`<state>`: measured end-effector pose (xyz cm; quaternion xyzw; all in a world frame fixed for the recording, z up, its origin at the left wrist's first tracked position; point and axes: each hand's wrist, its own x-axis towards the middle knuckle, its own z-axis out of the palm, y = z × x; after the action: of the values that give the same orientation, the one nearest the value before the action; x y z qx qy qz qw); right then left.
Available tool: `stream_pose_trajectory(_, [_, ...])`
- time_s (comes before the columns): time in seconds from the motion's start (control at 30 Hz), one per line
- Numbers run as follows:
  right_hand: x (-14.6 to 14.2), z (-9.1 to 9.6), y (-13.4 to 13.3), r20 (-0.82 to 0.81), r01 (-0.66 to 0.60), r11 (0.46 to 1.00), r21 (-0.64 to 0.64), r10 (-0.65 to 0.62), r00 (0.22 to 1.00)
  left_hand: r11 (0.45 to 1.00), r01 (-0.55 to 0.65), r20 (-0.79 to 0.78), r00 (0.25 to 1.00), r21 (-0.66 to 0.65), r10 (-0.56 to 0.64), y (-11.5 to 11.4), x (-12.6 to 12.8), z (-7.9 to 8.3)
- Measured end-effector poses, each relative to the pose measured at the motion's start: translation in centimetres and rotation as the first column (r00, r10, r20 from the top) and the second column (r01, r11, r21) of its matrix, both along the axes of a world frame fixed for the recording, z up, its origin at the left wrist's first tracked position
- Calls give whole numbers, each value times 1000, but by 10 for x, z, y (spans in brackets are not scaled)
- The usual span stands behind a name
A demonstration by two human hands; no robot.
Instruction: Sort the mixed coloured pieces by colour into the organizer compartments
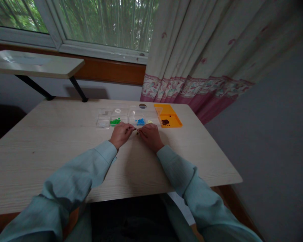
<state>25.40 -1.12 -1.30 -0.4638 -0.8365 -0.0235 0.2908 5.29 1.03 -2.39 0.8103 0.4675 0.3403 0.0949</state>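
Small-parts handwork, in progress by the look of it. Left hand [121, 133]: fingertips pinched together on a small dark piece [134, 129], held just above the pale wood-grain surface [91, 168]. Right hand [152, 136]: fingers curled in, tips right beside the same piece. Can't tell whether they grip it, hold another bit or only steady it. Piece is too small to read: one part or several joined, unclear.

Out so far: that piece, plus a couple of tiny dark loose bits [137, 133] on the surface between the hands. I'd call it early, but can't confirm; no completed join is readable at this size.

Left in stock: dark red-brown small pieces [165, 122] heaped in the open orange plastic tray [176, 123], right end of the row, one bit lying apart from the heap. Clear plastic compartment box [102, 123] beside it, lid part up behind, holds bright green small pieces [115, 121] toward the left, blue small pieces [140, 122] near the middle, pale yellow small pieces [150, 122] just beyond the right hand, partly hidden by it. Neither hand is in a compartment. Counts not readable; dark stock looks well short of used up.
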Motion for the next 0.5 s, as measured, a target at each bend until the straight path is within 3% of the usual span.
stream_pose_trajectory(0.37, [-1,3,-1,37,-7,1000,-27,8,999,999,10,-65,998,46,-7,-4,0,3])
stream_pose_trajectory(0.5, [-1,1,0,27,-19,999,-37,20,999,999,18,-12,1000,51,-17,-3,0,3])
